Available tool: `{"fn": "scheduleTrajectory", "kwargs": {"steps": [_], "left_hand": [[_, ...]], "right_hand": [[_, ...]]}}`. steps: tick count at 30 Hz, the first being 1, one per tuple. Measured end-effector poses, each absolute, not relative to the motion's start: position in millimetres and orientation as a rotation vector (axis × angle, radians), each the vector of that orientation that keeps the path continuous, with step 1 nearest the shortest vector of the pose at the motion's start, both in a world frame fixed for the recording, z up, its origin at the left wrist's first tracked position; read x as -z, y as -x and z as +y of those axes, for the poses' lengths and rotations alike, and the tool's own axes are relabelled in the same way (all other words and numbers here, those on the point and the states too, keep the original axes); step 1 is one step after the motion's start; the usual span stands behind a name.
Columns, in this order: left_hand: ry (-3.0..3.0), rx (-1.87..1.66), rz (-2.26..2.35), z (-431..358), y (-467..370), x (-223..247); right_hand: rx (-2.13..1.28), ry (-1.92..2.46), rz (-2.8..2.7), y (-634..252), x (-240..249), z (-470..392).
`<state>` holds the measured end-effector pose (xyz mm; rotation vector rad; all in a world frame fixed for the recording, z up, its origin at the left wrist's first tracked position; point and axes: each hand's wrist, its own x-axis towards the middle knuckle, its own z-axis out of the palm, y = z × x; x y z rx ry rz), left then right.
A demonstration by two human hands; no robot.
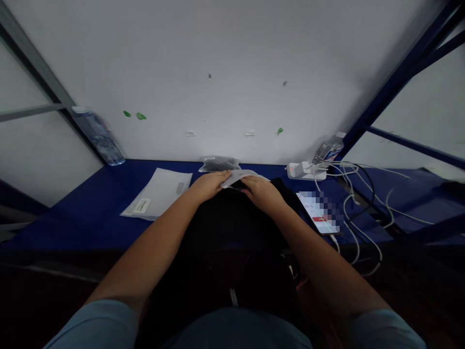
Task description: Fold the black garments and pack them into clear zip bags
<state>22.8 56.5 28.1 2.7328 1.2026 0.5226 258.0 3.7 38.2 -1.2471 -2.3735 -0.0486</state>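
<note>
While both arms were stretched forward over the blue-covered bench [90, 213], a thin clear plastic bag [242, 175] was held between the left hand [210, 185] and the right hand [262, 191], each closed on one end of it. The bag lay at the far edge of a black folded garment [232, 218] spread in the middle of the bench, and something dark could be seen at its mouth. The step in hand was judged to be the bagging of a dark item; a steady pull on the bag's opening would be called for, with the film kept from creasing. A flat white mailer envelope [160, 193] with a small label was seen to the left, its print too small to be read. A filled dark pouch [218, 164] rested by the wall. To the right lay a phone [319, 212], its screen blurred, beside a white power strip [301, 170] and white cables [359, 232]. Two clear water bottles [98, 133] stood at the corners, their labels illegible.
</note>
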Motion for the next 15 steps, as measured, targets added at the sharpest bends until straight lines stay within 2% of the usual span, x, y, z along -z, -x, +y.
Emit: {"fn": "scheduleTrajectory", "kwargs": {"steps": [8, 15], "left_hand": [[-2.762, -0.576, 1.142, 61.0, -20.9, -23.9], [-2.755, -0.589, 1.088, 61.4, -25.3, -21.1]], "right_hand": [[-0.022, 1.176, -2.424, -258.5, -36.6, 12.1], [0.011, 1.326, -2.430, -244.6, -27.0, 23.9]]}}
